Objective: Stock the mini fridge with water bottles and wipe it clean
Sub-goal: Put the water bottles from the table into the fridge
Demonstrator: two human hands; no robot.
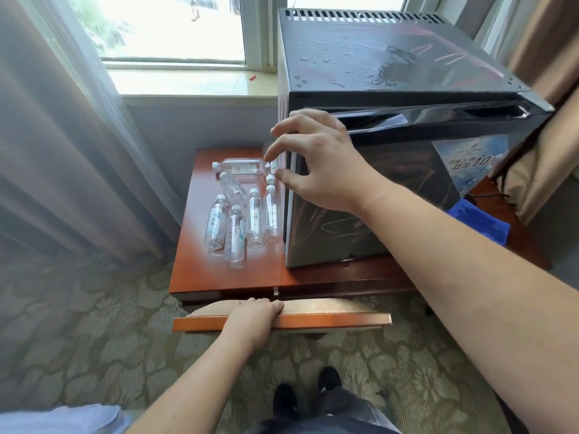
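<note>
Right now I am looking down at the mini fridge, which is sitting with its door closed on the wooden table under the window. Water is pooling in droplets across the fridge's black top. My right hand is hovering at the fridge's front left corner, fingers loosely curled and grasping nothing. My left hand is gripping the top rail of the chair standing just in front of the fridge. The water bottles are lying in a loose cluster on the table, just left of the fridge, most of them with caps pointing toward the window. A blue cloth is lying on the table at the fridge's right side, partly hidden behind my right forearm.
</note>
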